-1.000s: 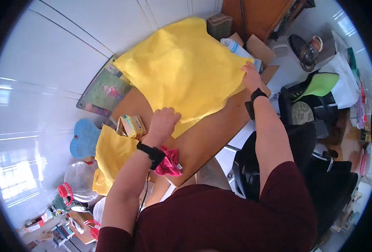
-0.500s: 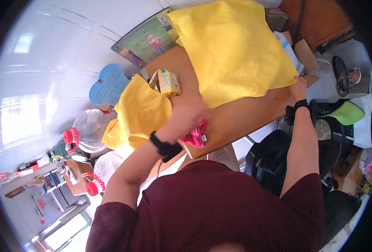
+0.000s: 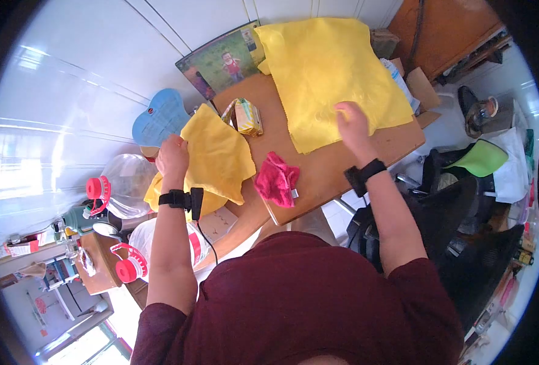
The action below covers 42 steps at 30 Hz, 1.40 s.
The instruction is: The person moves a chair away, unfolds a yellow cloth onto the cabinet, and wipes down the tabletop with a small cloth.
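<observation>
My left hand [image 3: 173, 159] is closed at the left edge of a smaller yellow cloth [image 3: 218, 152], which lies loosely folded at the table's left end. Over a large yellow cloth [image 3: 324, 73], spread flat across the back of the table, is my right hand [image 3: 353, 125]. Its fingers are loosely bent and apart, with nothing visible between them. A crumpled pink cloth [image 3: 277, 179] with a small white tag sits near the front edge, between my hands and untouched.
The wooden table [image 3: 336, 176] carries a yellow-and-white packet [image 3: 245, 117]. A picture board [image 3: 224, 64] leans at the wall beside a blue fan-shaped item [image 3: 160, 118]. Clear jugs with red caps [image 3: 126, 271] stand at left. A black chair [image 3: 427, 225] is at right.
My left hand has left the pink cloth and moved left to the smaller yellow cloth. My right hand has moved from the large cloth's right corner to above its lower middle.
</observation>
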Motion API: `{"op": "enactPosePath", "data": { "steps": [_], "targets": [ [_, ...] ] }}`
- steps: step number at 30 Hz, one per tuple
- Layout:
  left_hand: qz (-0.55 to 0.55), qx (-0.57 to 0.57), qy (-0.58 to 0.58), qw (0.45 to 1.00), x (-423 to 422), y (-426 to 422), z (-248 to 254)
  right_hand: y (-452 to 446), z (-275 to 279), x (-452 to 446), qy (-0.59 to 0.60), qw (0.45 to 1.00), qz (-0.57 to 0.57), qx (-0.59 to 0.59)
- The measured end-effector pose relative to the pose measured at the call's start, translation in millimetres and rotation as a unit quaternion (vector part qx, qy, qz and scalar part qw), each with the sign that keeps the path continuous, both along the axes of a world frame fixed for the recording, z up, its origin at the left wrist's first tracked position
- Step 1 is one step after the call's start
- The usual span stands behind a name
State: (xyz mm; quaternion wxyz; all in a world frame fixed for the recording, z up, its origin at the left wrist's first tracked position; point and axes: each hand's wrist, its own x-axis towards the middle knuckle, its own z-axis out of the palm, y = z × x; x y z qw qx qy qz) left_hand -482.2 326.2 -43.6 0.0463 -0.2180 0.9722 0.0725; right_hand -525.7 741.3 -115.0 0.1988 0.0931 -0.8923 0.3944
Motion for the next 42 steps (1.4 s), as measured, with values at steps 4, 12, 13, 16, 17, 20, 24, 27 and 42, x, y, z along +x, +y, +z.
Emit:
{"op": "enactPosePath", "data": {
  "steps": [4,12,13,16,17,20,24,27,42],
  "targets": [
    [-0.045,0.017,0.048,0.998,4,-14,-23,-59,21,29,-0.052,0.992,0.108,-0.028],
    [-0.014,0.093,0.101,0.990,12,-14,-24,-107,20,61,-0.214,0.959,0.177,-0.051],
    [-0.017,0.100,0.078,0.992,10,-14,-24,-109,19,63,-0.234,0.954,0.181,-0.052],
    [-0.038,0.105,0.121,0.986,11,-18,-28,-112,19,63,-0.249,0.948,0.191,-0.052],
    [-0.037,0.106,0.123,0.986,13,-19,-30,-113,19,62,-0.246,0.947,0.198,-0.054],
    [-0.059,0.123,0.222,0.965,26,-28,-26,-114,17,48,-0.228,0.954,0.179,-0.073],
    [-0.044,0.200,0.303,0.931,45,-19,1,-118,37,5,-0.156,0.975,0.158,0.011],
    [-0.039,0.232,0.341,0.910,55,-25,14,-124,47,-41,-0.058,0.991,0.115,0.022],
    [0.060,0.521,0.390,0.756,116,-30,96,-157,16,-219,-0.010,0.977,-0.075,0.198]
  ]
}}
